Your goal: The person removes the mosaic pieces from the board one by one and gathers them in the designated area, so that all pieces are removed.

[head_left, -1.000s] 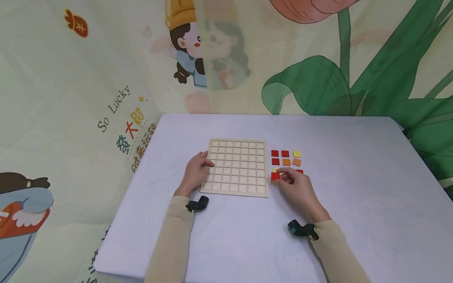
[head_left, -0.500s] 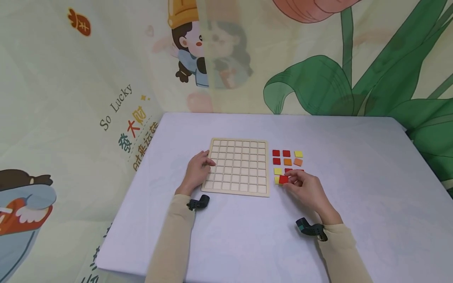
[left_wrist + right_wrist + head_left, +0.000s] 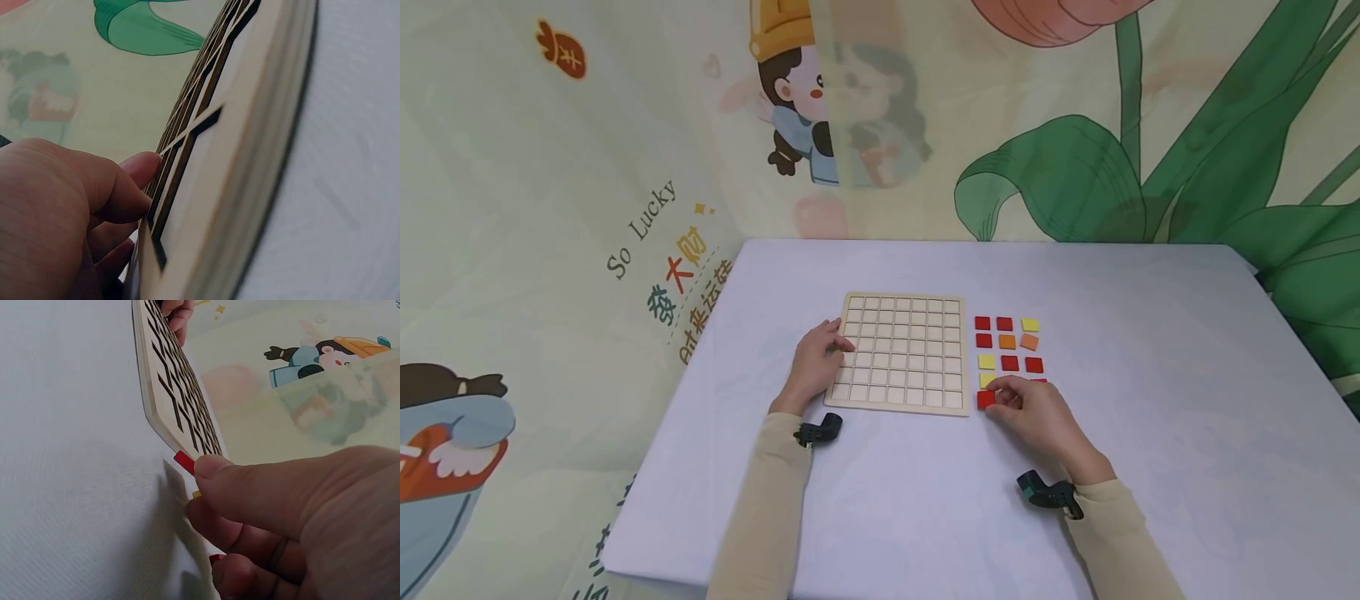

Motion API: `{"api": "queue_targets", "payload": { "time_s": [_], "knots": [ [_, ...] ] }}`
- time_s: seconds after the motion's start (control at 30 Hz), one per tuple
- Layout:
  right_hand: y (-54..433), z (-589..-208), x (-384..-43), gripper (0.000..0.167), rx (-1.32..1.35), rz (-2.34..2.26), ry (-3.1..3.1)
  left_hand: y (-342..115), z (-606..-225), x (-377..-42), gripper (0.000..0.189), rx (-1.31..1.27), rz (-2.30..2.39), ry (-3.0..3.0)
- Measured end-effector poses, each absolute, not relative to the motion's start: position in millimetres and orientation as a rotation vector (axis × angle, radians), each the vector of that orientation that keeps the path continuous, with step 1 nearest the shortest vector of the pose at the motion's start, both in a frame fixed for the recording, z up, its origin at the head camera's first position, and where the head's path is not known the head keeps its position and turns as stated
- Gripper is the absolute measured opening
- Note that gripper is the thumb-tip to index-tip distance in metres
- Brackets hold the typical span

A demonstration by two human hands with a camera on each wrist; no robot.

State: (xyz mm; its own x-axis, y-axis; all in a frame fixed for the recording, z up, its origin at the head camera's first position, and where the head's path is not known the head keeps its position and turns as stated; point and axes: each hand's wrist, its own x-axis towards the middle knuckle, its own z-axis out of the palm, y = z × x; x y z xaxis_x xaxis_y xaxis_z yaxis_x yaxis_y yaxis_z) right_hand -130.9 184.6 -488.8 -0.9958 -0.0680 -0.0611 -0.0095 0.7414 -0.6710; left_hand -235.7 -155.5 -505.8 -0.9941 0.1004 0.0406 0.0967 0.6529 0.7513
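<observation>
A square wooden grid board [image 3: 903,411] lies on the white table, its cells bare. At its left edge my left hand [image 3: 812,367] holds the board, thumb reaching over the rim; the left wrist view shows the thumb and a finger at the frame. Between thumb and fingertips, my right hand [image 3: 1033,417] pinches a small square red tile [image 3: 986,401] just right of the board's near corner. That tile [image 3: 183,461] shows edge-on in the right wrist view. Just behind it sits a yellow tile [image 3: 987,381], partly covered by the fingers.
Rows of tiles stand right of the board: red [image 3: 982,322], yellow [image 3: 1030,325], orange [image 3: 1007,342] and a tilted orange one [image 3: 1029,342]. Another red tile [image 3: 1038,381] peeks from behind the right hand. A printed cloth backdrop [image 3: 880,208] rises behind the table [image 3: 1187,375].
My right hand, pinching the red tile, shifted right, then came back left and nearer, to the front of the yellow tile. The left hand stays on the board's edge.
</observation>
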Motion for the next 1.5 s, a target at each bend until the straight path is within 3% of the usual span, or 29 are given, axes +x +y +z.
{"api": "queue_targets", "payload": {
  "time_s": [0.77, 0.93, 1.2, 1.5],
  "knots": [
    [195.2, -494.6, -124.7, 0.036, -0.061, -1.022, 2.862, -154.9, -509.9, -231.0, 0.024, 0.188, 1.307, 2.849],
    [209.1, -487.9, -121.0, 0.029, 0.096, -1.162, 2.885, -152.1, -508.3, -230.3, 0.023, 0.205, 1.303, 2.846],
    [230.0, -482.9, -129.3, 0.032, 0.448, -1.4, 2.96, -157.2, -508.8, -232.8, 0.022, 0.188, 1.281, 2.863],
    [233.7, -496.9, -139.5, 0.033, 0.482, -1.488, 2.948, -161.6, -513.2, -234.9, 0.022, 0.179, 1.324, 2.831]
  ]
}}
